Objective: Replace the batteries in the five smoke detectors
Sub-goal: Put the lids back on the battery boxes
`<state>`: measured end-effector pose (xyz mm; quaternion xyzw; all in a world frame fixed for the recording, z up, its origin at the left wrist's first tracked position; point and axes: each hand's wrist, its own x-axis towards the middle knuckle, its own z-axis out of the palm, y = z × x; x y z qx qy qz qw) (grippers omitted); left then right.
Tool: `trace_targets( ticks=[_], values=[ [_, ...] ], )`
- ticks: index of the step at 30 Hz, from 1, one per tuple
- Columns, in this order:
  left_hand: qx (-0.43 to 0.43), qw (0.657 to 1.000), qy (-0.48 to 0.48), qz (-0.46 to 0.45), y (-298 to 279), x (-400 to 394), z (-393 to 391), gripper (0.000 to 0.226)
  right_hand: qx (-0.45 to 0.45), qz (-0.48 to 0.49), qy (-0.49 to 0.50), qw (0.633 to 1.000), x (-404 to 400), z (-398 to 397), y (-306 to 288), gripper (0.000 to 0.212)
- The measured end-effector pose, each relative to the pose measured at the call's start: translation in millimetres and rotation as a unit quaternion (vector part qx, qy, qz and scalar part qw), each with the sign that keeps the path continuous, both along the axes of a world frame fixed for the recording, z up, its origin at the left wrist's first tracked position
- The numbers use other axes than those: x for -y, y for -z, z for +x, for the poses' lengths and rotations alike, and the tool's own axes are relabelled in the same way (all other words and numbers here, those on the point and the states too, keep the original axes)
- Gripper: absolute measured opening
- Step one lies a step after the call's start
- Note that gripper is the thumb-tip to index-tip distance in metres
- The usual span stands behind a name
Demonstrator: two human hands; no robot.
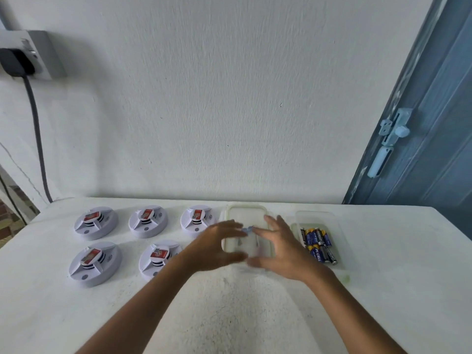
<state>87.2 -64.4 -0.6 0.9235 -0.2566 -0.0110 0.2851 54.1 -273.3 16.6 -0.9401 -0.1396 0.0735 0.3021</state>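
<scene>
— While both hands hover over the clear container (247, 213), where do the batteries (319, 245) lie from them?

— Just to the right, in a second clear tray (315, 217); their long axes run roughly away from the person. The right hand (278, 251) is nearer, its grip apart, fingers spread. The left hand (217, 247) is blurred, fingers loosely curved, seemingly holding nothing.

— And the smoke detectors (95, 222)?

— Five on the bench (396, 277), all to the left, nearer the left hand.
</scene>
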Motion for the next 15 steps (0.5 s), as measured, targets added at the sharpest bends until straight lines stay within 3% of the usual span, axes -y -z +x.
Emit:
trace_targets(
  ticks=[1, 3, 9, 15],
  values=[
    [-0.008, 0.998, 0.049, 0.033, 1.5, -1.6, -1.4, 0.068, -0.026, -0.021, -0.037, 0.999, -0.3, 0.0, -0.1, 0.091],
    [0.055, 0.992, 0.081, 0.073, 12.4, -4.3, -1.0, 0.074, 0.004, -0.086, -0.064, 0.994, -0.2, 1.1, 3.9, 0.094],
    [0.165, 0.980, 0.078, 0.075, 27.6, 2.0, -1.9, 0.067, 0.118, -0.144, -0.067, 0.980, -2.3, 0.8, 15.9, 0.079],
    [0.133, 0.983, 0.091, 0.084, 19.4, 2.0, -3.0, 0.065, 0.116, -0.126, -0.066, 0.983, 3.4, 5.9, 15.4, 0.085]
  ],
)
